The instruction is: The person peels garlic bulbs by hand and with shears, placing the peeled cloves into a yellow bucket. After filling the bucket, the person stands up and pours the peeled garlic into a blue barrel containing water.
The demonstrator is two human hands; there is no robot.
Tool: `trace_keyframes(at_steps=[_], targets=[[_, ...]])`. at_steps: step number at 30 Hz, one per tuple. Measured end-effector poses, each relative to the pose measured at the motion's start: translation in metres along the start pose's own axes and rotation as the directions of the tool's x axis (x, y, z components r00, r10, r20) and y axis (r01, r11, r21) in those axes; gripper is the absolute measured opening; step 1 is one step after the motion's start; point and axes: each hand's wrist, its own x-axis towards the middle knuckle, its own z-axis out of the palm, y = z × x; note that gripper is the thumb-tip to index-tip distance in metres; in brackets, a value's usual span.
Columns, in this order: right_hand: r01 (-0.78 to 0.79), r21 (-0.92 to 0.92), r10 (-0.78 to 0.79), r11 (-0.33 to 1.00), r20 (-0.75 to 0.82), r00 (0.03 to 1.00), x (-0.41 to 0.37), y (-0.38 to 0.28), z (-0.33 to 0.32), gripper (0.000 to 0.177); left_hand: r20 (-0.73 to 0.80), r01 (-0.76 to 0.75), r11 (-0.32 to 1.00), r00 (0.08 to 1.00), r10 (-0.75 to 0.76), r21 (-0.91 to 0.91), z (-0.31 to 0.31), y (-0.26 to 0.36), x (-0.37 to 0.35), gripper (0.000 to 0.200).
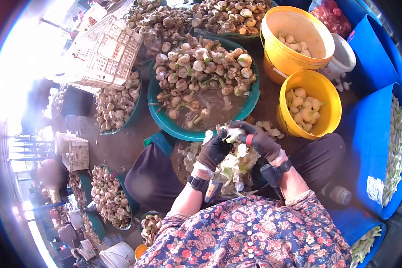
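Observation:
My left hand [213, 151], in a dark glove, is closed around a pale garlic bulb [232, 135] with a greenish tint. From the other side, the gloved fingers of my right hand [260, 142] close over the same bulb; a red band circles one finger. Whether a small tool is in that hand I cannot make out. Below both hands lies a heap of papery garlic skins [237, 166] between my legs. Just beyond them stands a teal basin [249, 110] of unpeeled garlic bulbs [210, 62] in murky water.
At the right stand two yellow buckets, a near one [334, 100] and a far one [272, 53], both holding peeled white garlic. Blue drums [350, 147] line the right edge. A white crate [105, 51] and more garlic tubs [111, 196] are at the left. A bottle [339, 194] lies by my right leg.

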Motion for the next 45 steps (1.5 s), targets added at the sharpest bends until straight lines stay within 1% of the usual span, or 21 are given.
trace_keyframes(at_steps=[2, 6, 10, 11, 14, 16, 18, 20, 21, 24, 27, 30, 32, 34, 36, 38, 41, 42, 43, 44, 45], targets=[[0.247, -0.668, -0.267, 0.701, 0.076, 0.961, 0.003, 0.009, 0.004, 0.041, -0.039, -0.016, 0.999, 0.999, 0.015, -0.027, -0.003, -0.001, 0.002, 0.025], [0.157, -0.928, -0.369, 0.339, 0.023, 0.929, 0.0, -0.002, 0.016, 0.04, -0.218, -0.058, 0.998, 0.975, 0.05, -0.034, 0.002, 0.003, -0.003, 0.025], [0.098, -0.558, -0.313, 0.824, -0.304, 0.9, 0.006, 0.031, 0.01, 0.025, -0.177, -0.106, 0.871, 0.961, 0.214, 0.48, 0.038, 0.015, -0.033, 0.025], [0.054, -0.004, -0.048, 0.999, -0.505, 0.862, 0.007, 0.032, 0.013, 0.017, -0.092, -0.128, 0.668, 0.954, 0.285, 0.733, 0.04, 0.018, -0.041, 0.031], [-0.029, 0.377, 0.213, 0.926, -0.457, 0.864, 0.008, 0.02, -0.009, 0.011, 0.378, -0.381, -0.025, 0.904, 0.201, 0.924, 0.035, 0.005, -0.059, 0.031], [-0.066, 0.292, 0.192, 0.954, -0.43, 0.882, 0.001, 0.0, -0.002, 0.013, 0.152, -0.225, -0.299, 0.957, -0.248, 0.927, 0.025, 0.003, -0.068, 0.034], [-0.098, 0.2, 0.175, 0.975, -0.415, 0.893, 0.0, 0.01, -0.01, 0.02, -0.053, -0.098, -0.508, 0.96, -0.275, 0.856, 0.028, 0.0, -0.072, 0.046], [-0.155, 0.358, 0.299, 0.921, -0.393, 0.869, -0.001, 0.017, -0.01, 0.026, -0.201, -0.033, -0.642, 0.937, -0.287, 0.766, 0.039, 0.008, -0.075, 0.052], [-0.181, 0.432, 0.359, 0.883, -0.376, 0.854, -0.001, 0.018, -0.01, 0.029, -0.194, 0.035, -0.664, 0.967, -0.167, 0.747, 0.059, 0.014, -0.076, 0.057], [-0.177, 0.56, 0.423, 0.81, -0.347, 0.837, 0.003, 0.029, -0.007, 0.032, 0.061, -0.032, -0.092, 0.942, 0.33, 0.995, 0.052, 0.011, -0.061, 0.049], [-0.262, 0.484, 0.479, 0.835, -0.404, 0.78, 0.004, 0.031, 0.003, 0.034, 0.107, -0.132, 0.013, 0.855, 0.507, 0.991, 0.063, 0.004, -0.038, 0.038], [-0.273, 0.665, 0.55, 0.695, -0.246, 0.798, 0.006, 0.043, -0.002, 0.038, -0.074, -0.168, 0.394, 0.845, 0.529, 0.904, 0.04, -0.007, -0.012, 0.026], [-0.224, 0.798, 0.488, 0.559, -0.098, 0.867, 0.002, 0.046, -0.008, 0.037, -0.07, -0.21, 0.396, 0.807, 0.586, 0.894, 0.012, 0.002, -0.009, 0.014], [-0.202, 0.909, 0.427, 0.366, 0.029, 0.904, 0.0, 0.035, -0.01, 0.036, -0.107, 0.159, -0.057, 0.846, 0.522, 0.986, 0.004, 0.025, -0.025, 0.029], [-0.225, 0.868, 0.479, 0.444, -0.018, 0.877, -0.001, 0.028, -0.01, 0.034, -0.158, 0.209, -0.412, 0.975, 0.154, 0.887, 0.012, 0.042, -0.039, 0.043], [-0.215, 0.794, 0.529, 0.568, -0.152, 0.835, 0.004, 0.028, -0.008, 0.035, -0.215, 0.289, -0.437, 0.953, 0.212, 0.852, 0.0, 0.049, -0.037, 0.053], [-0.393, 0.348, 0.521, 0.851, -0.478, 0.707, 0.016, 0.007, -0.013, 0.035, -0.192, 0.391, -0.451, 0.884, 0.426, 0.802, -0.007, 0.076, -0.013, 0.063], [-0.255, 0.311, 0.383, 0.915, -0.478, 0.79, 0.017, -0.007, -0.022, 0.035, -0.184, 0.452, -0.446, 0.832, 0.524, 0.772, -0.018, 0.086, 0.002, 0.064], [0.016, 0.59, 0.311, 0.807, -0.448, 0.838, 0.022, -0.029, -0.028, 0.041, -0.171, 0.513, -0.434, 0.769, 0.617, 0.741, -0.035, 0.095, 0.018, 0.064], [0.234, 0.806, 0.235, 0.544, -0.414, 0.879, 0.027, -0.052, -0.033, 0.05, -0.207, 0.566, -0.439, 0.747, 0.632, 0.698, -0.05, 0.103, 0.032, 0.065], [0.25, 0.794, -0.059, 0.555, -0.262, 0.963, 0.021, -0.07, -0.045, 0.064, -0.239, 0.612, -0.446, 0.725, 0.646, 0.653, -0.066, 0.111, 0.047, 0.065]])
